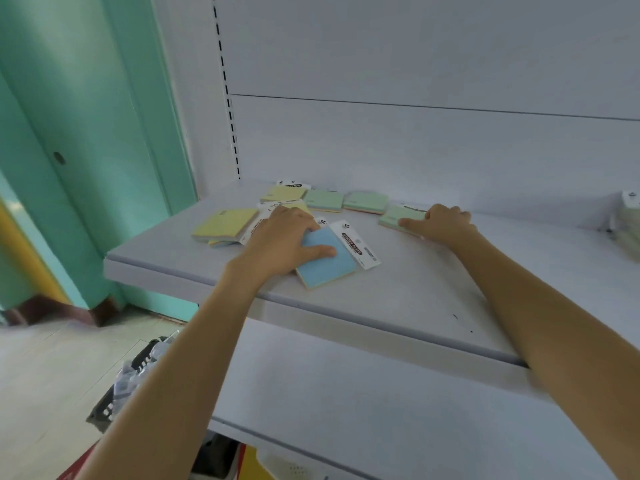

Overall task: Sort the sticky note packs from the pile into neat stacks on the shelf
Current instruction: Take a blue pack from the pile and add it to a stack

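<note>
Several sticky note packs lie scattered on the white shelf [408, 292]. My left hand [280, 240] grips a blue pack [327, 263] with a white header card, thumb across its top face, near the shelf's front. My right hand [441, 223] holds a green pack [398, 218] further right, fingers curled over its far edge. A yellow pack [225, 225] lies left of my left hand, another yellow pack [282, 194] sits behind it. Two green packs [323, 199] [365, 201] lie side by side by the back wall.
The shelf's back panel [415, 143] rises right behind the packs. A lower shelf [363, 410] juts out below. A wrapped bundle [627, 223] sits at the far right of the shelf. A dark basket [128, 382] stands on the floor at the left, beside teal wall panels [86, 133].
</note>
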Tool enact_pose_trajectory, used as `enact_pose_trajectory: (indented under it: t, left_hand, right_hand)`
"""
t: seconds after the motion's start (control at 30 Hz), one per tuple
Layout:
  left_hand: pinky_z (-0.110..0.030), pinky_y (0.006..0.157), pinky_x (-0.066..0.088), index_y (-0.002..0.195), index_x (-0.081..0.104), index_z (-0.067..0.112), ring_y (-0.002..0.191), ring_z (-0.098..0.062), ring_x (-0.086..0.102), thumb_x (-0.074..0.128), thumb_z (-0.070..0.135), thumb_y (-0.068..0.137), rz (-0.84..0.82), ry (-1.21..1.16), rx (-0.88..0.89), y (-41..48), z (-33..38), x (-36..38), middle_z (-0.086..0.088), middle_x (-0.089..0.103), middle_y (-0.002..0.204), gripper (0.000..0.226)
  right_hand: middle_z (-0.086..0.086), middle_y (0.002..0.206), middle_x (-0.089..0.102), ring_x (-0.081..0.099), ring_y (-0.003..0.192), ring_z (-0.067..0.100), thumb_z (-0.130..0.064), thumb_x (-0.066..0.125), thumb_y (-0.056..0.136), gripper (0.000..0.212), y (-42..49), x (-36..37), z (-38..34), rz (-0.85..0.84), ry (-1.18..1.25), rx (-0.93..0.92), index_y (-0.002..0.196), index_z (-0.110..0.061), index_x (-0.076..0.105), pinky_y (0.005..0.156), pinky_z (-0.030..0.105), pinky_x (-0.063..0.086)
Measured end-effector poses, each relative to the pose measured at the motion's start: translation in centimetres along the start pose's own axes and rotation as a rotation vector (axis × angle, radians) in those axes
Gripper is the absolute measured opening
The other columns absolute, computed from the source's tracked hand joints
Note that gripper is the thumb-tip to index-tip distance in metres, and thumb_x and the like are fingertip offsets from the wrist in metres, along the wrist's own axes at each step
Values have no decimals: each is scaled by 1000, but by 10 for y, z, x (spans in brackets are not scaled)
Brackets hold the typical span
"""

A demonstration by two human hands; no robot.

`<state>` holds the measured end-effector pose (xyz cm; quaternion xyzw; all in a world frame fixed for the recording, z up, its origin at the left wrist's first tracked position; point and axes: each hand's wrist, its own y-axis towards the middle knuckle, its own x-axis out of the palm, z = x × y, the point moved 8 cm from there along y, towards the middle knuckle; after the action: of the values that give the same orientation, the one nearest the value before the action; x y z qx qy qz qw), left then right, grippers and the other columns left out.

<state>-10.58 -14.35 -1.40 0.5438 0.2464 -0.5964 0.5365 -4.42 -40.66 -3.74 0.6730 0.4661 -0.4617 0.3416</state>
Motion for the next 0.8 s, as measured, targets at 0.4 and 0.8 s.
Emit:
enact_pose_trajectory:
  t: [0.4, 0.8]
  left_hand:
    - [-41, 81, 43, 136, 38, 25, 100, -37, 55, 32, 20, 97, 272, -271, -124, -4, 45, 17, -15, 47, 124, 40]
    - [-33, 93, 35, 147, 14, 15, 120, -30, 44, 33, 5, 93, 146, -472, -184, 6, 69, 26, -16, 25, 146, 58]
  right_hand:
    - [20, 133, 44, 50, 105, 27, 2, 54, 78, 49, -2, -19, -13, 85, 453, -217, 126, -11, 53, 76, 23, 36]
    - [12, 108, 44, 49, 82, 17, 7, 50, 82, 41, -22, -34, 27, -142, 603, -206, 120, -9, 57, 50, 10, 44]
